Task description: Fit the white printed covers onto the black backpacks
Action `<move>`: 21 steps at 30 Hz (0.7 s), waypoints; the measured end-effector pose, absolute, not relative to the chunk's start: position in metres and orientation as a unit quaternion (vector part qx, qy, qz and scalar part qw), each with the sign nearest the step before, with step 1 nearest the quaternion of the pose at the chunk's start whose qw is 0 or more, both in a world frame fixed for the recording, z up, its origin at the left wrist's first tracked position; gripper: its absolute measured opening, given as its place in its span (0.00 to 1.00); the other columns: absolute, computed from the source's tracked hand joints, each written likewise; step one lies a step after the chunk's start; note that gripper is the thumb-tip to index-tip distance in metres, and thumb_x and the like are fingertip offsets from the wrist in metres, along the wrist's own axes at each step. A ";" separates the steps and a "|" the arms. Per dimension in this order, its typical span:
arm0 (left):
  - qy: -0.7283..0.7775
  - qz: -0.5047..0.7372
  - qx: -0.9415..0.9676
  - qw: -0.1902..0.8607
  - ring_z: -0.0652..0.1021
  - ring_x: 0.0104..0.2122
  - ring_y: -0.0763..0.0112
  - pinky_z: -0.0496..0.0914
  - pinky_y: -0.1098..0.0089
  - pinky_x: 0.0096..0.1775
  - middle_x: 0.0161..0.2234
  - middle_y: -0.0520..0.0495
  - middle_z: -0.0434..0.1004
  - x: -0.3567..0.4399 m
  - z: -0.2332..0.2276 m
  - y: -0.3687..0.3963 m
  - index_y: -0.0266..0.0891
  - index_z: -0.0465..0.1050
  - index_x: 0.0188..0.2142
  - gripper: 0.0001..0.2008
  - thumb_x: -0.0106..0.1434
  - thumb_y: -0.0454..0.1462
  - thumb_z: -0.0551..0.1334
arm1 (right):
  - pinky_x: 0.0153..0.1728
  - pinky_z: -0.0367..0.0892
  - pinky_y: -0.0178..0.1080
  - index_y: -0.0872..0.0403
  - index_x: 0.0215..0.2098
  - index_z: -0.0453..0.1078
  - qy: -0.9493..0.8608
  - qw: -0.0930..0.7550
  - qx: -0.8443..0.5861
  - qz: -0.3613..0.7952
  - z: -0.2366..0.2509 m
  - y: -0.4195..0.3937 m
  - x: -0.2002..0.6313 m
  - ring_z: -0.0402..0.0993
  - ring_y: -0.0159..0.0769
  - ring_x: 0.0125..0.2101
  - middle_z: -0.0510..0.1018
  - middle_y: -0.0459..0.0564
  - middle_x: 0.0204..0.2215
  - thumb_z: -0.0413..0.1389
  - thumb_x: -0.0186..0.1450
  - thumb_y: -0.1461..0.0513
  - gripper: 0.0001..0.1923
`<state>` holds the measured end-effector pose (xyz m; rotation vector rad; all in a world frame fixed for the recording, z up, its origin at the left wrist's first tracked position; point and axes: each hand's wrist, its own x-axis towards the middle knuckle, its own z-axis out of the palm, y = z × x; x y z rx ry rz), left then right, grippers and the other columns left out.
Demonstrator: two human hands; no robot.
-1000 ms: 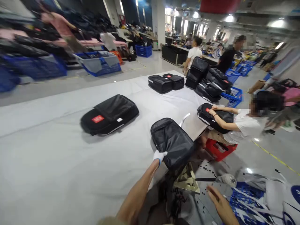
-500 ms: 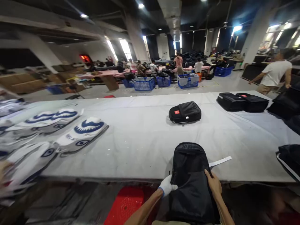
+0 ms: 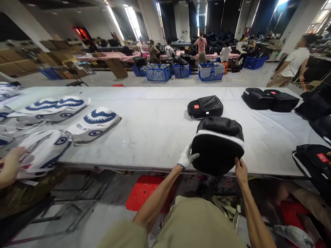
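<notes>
Black backpack [image 3: 218, 146] between both hands, red-tagged backpack [image 3: 205, 107] behind, white bags [image 3: 93, 124] left

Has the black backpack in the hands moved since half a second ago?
Yes. The black backpack has been lifted and tipped up off the table edge, between left hand and right hand.

A black backpack [image 3: 218, 146] with one white stripe — raised on end. It stands at the near table edge.

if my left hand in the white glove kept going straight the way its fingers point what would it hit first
The left hand points up and to the right and already touches the black backpack held at the table edge, so that bag comes first. The right hand grips its other side.
</notes>
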<state>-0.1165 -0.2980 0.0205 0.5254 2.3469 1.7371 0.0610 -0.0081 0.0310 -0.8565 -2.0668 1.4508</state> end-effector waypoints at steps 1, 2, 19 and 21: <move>0.789 0.584 0.181 0.055 0.80 0.62 0.50 0.74 0.48 0.67 0.63 0.39 0.81 -0.115 0.023 -0.292 0.43 0.71 0.68 0.37 0.61 0.41 0.75 | 0.54 0.73 0.50 0.60 0.56 0.80 -0.771 0.211 -0.299 0.522 0.025 -0.007 0.067 0.78 0.56 0.52 0.86 0.62 0.50 0.54 0.65 0.28 0.48; 0.788 0.586 0.187 0.025 0.80 0.62 0.50 0.73 0.47 0.68 0.63 0.39 0.81 -0.113 0.025 -0.288 0.42 0.72 0.67 0.35 0.63 0.41 0.75 | 0.51 0.74 0.49 0.60 0.55 0.81 -0.788 0.183 -0.282 0.516 0.022 -0.005 0.073 0.79 0.55 0.49 0.86 0.61 0.47 0.55 0.65 0.28 0.47; 0.799 0.471 0.266 -0.262 0.83 0.47 0.59 0.79 0.58 0.53 0.46 0.45 0.83 -0.045 0.041 -0.281 0.43 0.76 0.53 0.15 0.68 0.31 0.69 | 0.75 0.50 0.69 0.52 0.83 0.55 -0.994 0.104 0.028 0.021 0.161 -0.042 -0.032 0.45 0.71 0.79 0.46 0.69 0.82 0.64 0.71 0.36 0.54; 0.816 0.380 0.382 -0.208 0.83 0.45 0.57 0.78 0.57 0.50 0.45 0.45 0.85 -0.032 0.049 -0.280 0.44 0.78 0.57 0.21 0.65 0.29 0.67 | 0.75 0.43 0.73 0.55 0.84 0.50 -0.994 0.107 0.031 -0.014 0.146 -0.050 -0.048 0.39 0.76 0.79 0.39 0.72 0.83 0.69 0.68 0.36 0.61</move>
